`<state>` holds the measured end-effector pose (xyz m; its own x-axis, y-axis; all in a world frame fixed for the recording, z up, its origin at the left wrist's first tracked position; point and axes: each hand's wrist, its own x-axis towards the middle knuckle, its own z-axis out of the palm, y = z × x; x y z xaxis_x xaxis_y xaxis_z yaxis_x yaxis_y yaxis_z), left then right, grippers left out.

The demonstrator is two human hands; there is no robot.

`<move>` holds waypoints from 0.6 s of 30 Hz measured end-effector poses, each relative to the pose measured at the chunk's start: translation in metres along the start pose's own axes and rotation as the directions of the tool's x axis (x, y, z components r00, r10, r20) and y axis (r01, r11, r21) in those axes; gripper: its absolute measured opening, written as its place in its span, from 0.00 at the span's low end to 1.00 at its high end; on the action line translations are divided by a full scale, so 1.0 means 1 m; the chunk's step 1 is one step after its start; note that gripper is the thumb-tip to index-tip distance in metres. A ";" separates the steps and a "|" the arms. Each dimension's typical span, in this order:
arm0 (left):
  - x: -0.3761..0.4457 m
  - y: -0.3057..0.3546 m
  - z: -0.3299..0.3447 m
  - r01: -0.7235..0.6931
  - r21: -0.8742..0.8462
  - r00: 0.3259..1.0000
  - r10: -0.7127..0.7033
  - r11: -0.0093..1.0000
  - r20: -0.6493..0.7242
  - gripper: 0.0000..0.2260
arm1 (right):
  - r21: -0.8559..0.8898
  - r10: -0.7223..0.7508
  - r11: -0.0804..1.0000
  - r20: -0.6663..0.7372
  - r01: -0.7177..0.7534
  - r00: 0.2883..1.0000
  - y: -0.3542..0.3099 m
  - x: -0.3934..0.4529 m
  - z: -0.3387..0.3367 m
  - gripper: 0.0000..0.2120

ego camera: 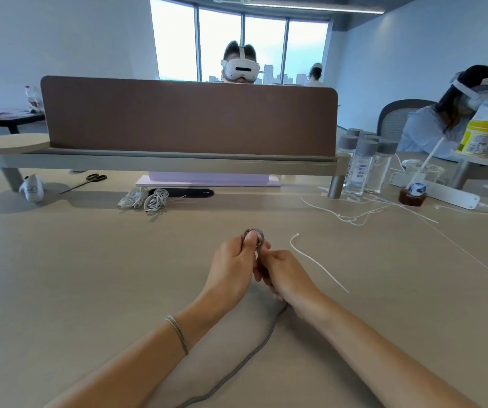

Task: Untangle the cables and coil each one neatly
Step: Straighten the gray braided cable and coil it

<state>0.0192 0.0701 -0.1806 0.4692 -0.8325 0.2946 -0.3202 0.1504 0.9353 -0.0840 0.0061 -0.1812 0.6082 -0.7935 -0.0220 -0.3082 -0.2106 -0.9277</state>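
A grey braided cable (245,357) runs along the table from the bottom edge up between my forearms. My left hand (234,260) pinches a small tight coil of it (255,235) between thumb and fingers, held above the table's middle. My right hand (281,272) is curled around the same cable just below the coil, touching the left hand. Two coiled white cables (145,198) lie side by side farther back, under the shelf. A loose white cable tie (316,262) lies on the table to the right of my hands.
A brown divider panel (189,116) on a raised shelf crosses the back of the table. Scissors (89,181) lie at back left. Bottles (363,163), a power strip (443,192), a cup and several white ties (363,213) sit at back right. Other people sit beyond.
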 end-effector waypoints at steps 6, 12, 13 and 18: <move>0.019 -0.001 -0.014 0.263 -0.328 0.949 -0.304 0.908 -0.082 0.19 | 0.274 0.083 0.947 0.299 -0.169 0.951 -0.004 -0.009 0.010 0.20; 0.036 -0.001 -0.037 0.307 -0.760 0.919 -0.385 0.573 0.082 0.18 | 0.413 0.211 0.803 0.478 -0.430 0.852 -0.008 -0.004 -0.017 0.13; 0.038 0.000 -0.041 0.293 -0.756 0.926 -0.369 0.586 0.073 0.17 | 0.382 0.215 0.818 0.490 -0.430 0.845 -0.009 -0.004 -0.022 0.13; 0.041 -0.007 -0.050 0.271 -0.691 0.943 -0.328 0.671 0.052 0.14 | -0.080 0.135 0.990 0.265 -0.118 0.955 -0.004 -0.007 -0.028 0.14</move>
<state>0.0819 0.0619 -0.1653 0.5051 -0.8622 -0.0388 0.4807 0.2438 0.8423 -0.1078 -0.0031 -0.1669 0.7326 -0.6351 -0.2448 -0.4353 -0.1606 -0.8859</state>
